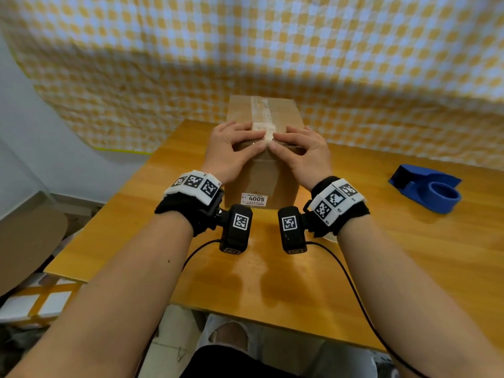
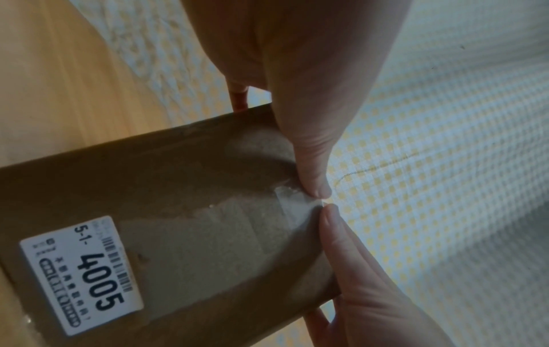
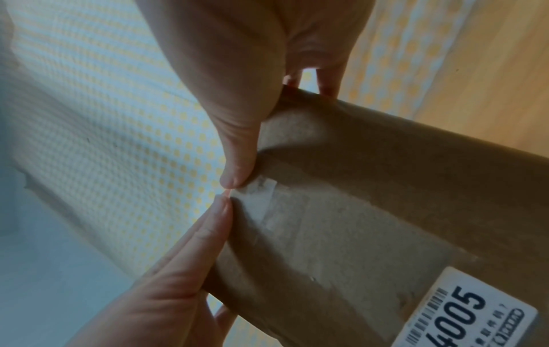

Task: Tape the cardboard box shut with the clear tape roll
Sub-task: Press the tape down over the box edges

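Two hands pressing tape over near top edge of cardboard box (image 1: 261,173), fingers flat, nothing grasped.

Box stands mid-table on wooden table (image 1: 272,282), long axis running away from the person toward the checked cloth (image 1: 245,50) backdrop; labelled "4005" end face points at the person. Tape strip (image 1: 261,113) runs lengthwise down the lid's centre seam and folds over the near edge. Left hand (image 1: 234,148) and right hand (image 1: 302,151) lie on the lid's near corners, thumbs meeting on the tape end at the edge; wrist views show both thumb tips touching there. Far end of box sits close to the cloth, tight. Bare table left, right and in front of box. Blue tape dispenser (image 1: 428,186) sits well apart to the right, near the table's right side.
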